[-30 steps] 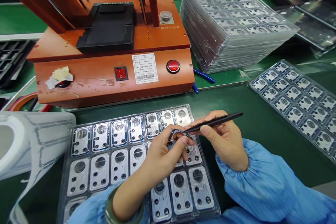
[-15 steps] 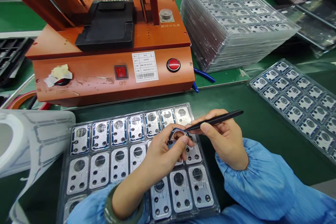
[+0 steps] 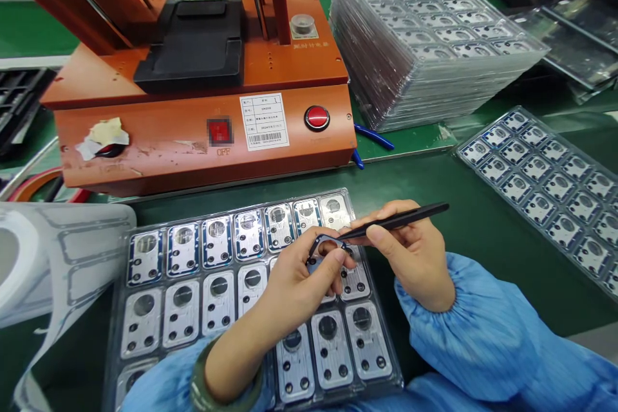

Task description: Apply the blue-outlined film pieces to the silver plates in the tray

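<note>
My left hand pinches a small dark-edged, blue-tinted frame piece between thumb and fingers. Black tweezers are held in my right hand, their tips touching the top edge of that piece. Beneath both hands lies a clear tray of silver metal plates, each with a round window and small holes. Blue edging shows around several plates in the back row, such as the leftmost one. My left hand and forearm hide part of the tray.
An orange machine with a red button stands behind the tray. At the back right rises a stack of filled trays; another tray lies right. A white roll and strip are left. Blue-handled pliers lie beside the machine.
The whole view has shifted very slightly. Both hands keep almost the same pose, with the tweezers still against the small piece.
</note>
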